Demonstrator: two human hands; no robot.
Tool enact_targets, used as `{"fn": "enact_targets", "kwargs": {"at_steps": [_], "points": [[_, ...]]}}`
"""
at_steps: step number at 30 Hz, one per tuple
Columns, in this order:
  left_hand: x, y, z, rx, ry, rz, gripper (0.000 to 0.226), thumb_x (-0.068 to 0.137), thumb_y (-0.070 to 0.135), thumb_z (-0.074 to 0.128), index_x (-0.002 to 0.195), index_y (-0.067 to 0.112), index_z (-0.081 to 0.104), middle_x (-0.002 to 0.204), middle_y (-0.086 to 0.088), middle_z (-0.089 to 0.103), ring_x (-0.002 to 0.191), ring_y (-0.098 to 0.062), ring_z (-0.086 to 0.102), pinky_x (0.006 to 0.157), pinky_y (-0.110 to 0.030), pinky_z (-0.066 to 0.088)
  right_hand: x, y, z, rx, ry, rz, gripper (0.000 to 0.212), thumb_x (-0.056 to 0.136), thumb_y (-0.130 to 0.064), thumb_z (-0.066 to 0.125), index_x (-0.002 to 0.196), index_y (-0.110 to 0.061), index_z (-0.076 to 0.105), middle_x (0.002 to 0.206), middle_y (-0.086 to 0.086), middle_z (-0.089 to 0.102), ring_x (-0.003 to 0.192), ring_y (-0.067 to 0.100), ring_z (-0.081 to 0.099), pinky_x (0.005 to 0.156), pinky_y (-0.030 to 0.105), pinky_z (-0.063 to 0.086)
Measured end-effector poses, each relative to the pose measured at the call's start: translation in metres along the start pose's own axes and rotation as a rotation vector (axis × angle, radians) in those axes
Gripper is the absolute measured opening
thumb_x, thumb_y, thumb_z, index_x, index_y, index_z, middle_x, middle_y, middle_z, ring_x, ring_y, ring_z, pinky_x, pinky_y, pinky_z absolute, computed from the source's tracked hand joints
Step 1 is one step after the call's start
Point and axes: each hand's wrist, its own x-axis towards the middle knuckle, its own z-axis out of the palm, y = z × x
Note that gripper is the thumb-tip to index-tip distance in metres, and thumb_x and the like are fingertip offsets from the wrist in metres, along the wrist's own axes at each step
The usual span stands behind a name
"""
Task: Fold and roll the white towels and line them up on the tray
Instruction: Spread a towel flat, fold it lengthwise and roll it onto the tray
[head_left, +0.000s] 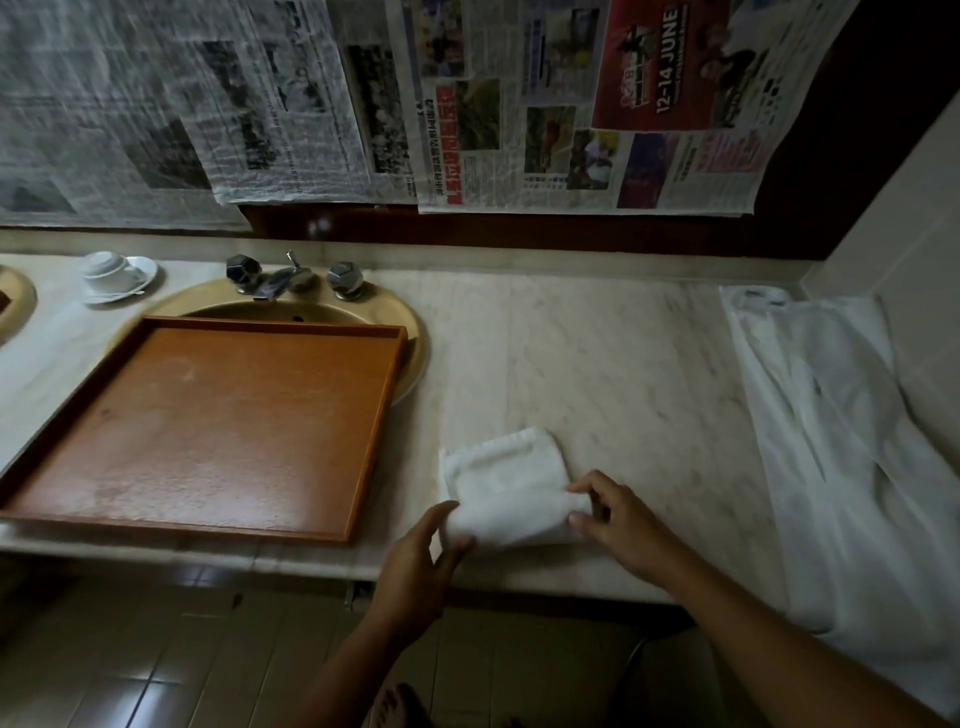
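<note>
A small white towel lies folded on the marble counter near its front edge, and its near part is rolled up into a thick roll. My left hand grips the left end of that roll with thumb and fingers. My right hand pinches the right end of the roll. The brown wooden tray sits to the left of the towel, partly over the basin, with nothing on it.
A large white plastic bag lies along the right end of the counter against the wall. A yellow basin with chrome taps is behind the tray. An upturned white cup on a saucer stands at the back left. Newspaper covers the wall.
</note>
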Motion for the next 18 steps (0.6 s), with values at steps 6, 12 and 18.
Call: {"fn": "enact_targets", "kwargs": {"at_steps": [6, 12, 18], "points": [[0.026, 0.022, -0.012, -0.1, -0.045, -0.118, 0.026, 0.098, 0.039, 0.059, 0.117, 0.021, 0.062, 0.095, 0.001, 0.067, 0.076, -0.011, 0.065, 0.058, -0.02, 0.049, 0.039, -0.023, -0.015, 0.075, -0.137, 0.154, 0.021, 0.093, -0.029, 0.065, 0.115, -0.028, 0.062, 0.117, 0.003, 0.065, 0.104, 0.018, 0.061, 0.084, 0.03, 0.048], [0.047, 0.025, -0.023, -0.082, -0.024, -0.234, 0.038, 0.087, 0.038, 0.074, 0.119, 0.028, 0.056, 0.115, -0.001, 0.059, 0.1, -0.019, 0.061, 0.077, -0.037, 0.057, 0.049, -0.024, -0.01, -0.122, 0.049, 0.125, 0.018, 0.086, -0.035, 0.071, 0.099, -0.037, 0.059, 0.108, -0.005, 0.06, 0.099, 0.018, 0.059, 0.086, 0.035, 0.049], [0.024, 0.009, -0.005, 0.24, 0.19, 0.151, 0.03, 0.091, 0.055, 0.053, 0.12, 0.048, 0.059, 0.125, 0.021, 0.061, 0.114, -0.009, 0.053, 0.093, -0.048, 0.049, 0.018, -0.005, 0.015, -0.225, 0.307, -0.248, 0.026, 0.094, -0.03, 0.057, 0.117, -0.027, 0.07, 0.12, -0.012, 0.066, 0.098, 0.014, 0.052, 0.089, 0.043, 0.05]]}}
